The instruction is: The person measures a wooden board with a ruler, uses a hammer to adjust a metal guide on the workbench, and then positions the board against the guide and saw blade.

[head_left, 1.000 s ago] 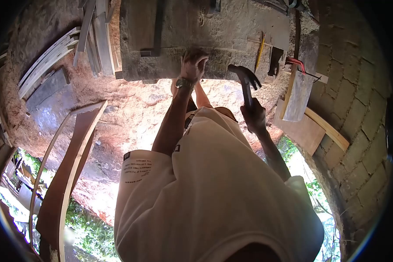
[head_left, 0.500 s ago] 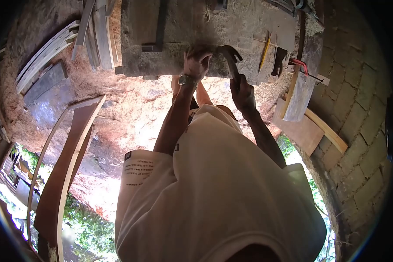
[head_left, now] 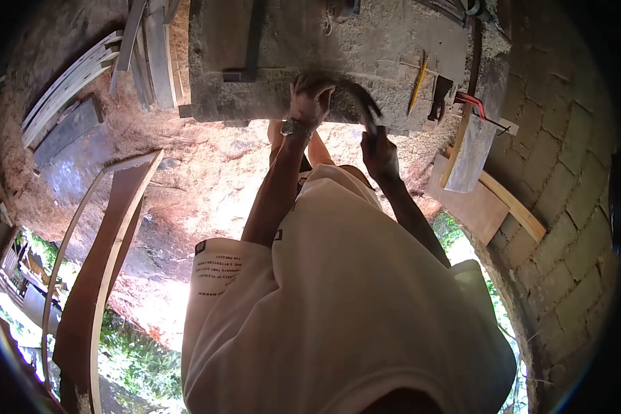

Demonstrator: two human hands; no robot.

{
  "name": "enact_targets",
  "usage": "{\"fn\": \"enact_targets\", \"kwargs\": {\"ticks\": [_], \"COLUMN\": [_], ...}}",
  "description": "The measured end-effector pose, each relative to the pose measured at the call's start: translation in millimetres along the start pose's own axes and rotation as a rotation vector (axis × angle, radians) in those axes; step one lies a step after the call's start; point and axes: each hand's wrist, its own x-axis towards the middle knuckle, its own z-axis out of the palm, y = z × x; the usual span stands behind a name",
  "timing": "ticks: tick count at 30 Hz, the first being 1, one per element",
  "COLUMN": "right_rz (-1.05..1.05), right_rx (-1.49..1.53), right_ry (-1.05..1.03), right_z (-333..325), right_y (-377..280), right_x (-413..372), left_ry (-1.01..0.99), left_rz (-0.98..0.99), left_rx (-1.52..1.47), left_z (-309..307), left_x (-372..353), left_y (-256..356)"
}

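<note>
My right hand (head_left: 379, 152) is closed round the handle of a claw hammer (head_left: 363, 101). The hammer's head is smeared by motion and lies over the front part of the wooden workbench (head_left: 214, 103). My left hand (head_left: 310, 101), with a watch (head_left: 294, 128) at its wrist, rests at the bench's front edge, just left of the hammer. Its fingers are pinched together, and whatever they hold is too small or hidden to make out. A dark metal square (head_left: 245, 74) lies on the bench to the left of that hand.
On the bench's right side lie a yellow pencil (head_left: 417, 86) and a dark tool (head_left: 440, 96). A red-handled tool (head_left: 473, 103) hangs beside a grey board (head_left: 470, 155). Curved wooden pieces (head_left: 69, 90) and a tall wooden frame (head_left: 121, 234) stand on the left. A block wall (head_left: 559, 152) rises at right.
The hammer's head has swung toward the left hand and blurred, its handle tipping with my right hand. The left hand stays in nearly the same place.
</note>
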Motion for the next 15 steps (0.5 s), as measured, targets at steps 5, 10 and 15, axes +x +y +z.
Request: {"fn": "enact_targets", "kwargs": {"ticks": [5, 10, 15], "right_rz": [-0.017, 0.008, -0.012], "right_rx": [0.095, -0.019, 0.056], "right_ry": [0.126, -0.026, 0.028], "right_z": [0.4, 8.1, -1.7], "right_y": [-2.8, 13.4, -3.5], "right_x": [3.9, 3.0, 8.1], "left_ry": [0.018, 0.006, 0.013], "left_rz": [0.029, 0.003, -0.09], "left_rx": [0.045, 0.028, -0.078], "left_z": [-2.9, -7.4, -4.4], "left_x": [6.4, 7.5, 4.2], "left_y": [0.1, 12.3, 8.2]}}
